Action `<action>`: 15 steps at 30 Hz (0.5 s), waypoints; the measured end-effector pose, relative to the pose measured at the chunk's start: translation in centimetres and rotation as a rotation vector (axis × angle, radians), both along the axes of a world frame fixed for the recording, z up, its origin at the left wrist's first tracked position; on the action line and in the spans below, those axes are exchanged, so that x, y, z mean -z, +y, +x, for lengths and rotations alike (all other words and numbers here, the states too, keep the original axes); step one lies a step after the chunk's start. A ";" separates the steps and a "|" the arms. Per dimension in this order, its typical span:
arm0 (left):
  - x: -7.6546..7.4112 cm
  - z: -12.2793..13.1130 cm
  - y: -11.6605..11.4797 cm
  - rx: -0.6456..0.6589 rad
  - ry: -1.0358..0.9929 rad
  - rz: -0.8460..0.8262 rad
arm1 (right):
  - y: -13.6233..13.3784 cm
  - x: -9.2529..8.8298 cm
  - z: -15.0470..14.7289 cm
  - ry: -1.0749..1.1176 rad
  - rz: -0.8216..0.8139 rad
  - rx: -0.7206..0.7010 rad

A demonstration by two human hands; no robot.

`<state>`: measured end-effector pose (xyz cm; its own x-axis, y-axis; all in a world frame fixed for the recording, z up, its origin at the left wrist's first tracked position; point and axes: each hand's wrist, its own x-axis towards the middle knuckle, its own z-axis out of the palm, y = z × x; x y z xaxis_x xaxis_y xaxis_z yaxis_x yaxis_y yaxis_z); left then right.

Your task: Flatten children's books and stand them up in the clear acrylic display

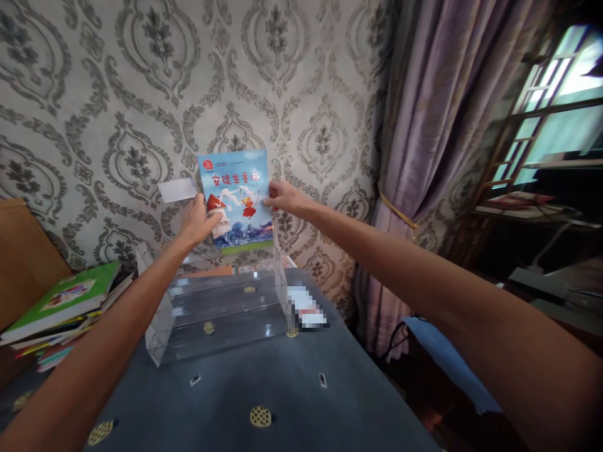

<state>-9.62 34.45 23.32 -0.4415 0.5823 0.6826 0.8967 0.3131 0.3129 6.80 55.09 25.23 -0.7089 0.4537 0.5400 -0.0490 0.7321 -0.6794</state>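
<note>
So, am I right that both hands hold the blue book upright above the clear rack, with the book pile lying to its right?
Nearly: the head view shows the book pile lying left of the clear rack. The left hand and right hand do hold the blue book upright above it.

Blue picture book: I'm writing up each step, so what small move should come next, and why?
Probably lower the blue picture book straight down into the rear tier of the clear acrylic stepped stand. The left hand and right hand grip its side edges, holding it upright, cover facing out, just above the stand's back.
</note>
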 end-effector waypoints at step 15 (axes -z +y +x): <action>1.5 -1.5 2.0 0.132 -0.230 0.020 | -0.6 4.4 -0.4 -0.041 -0.142 -0.065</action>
<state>-11.08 36.43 21.83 -0.5079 0.6323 0.5851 0.8338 0.1902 0.5183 6.36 54.53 20.82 -0.7593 0.4759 0.4437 -0.0634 0.6246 -0.7784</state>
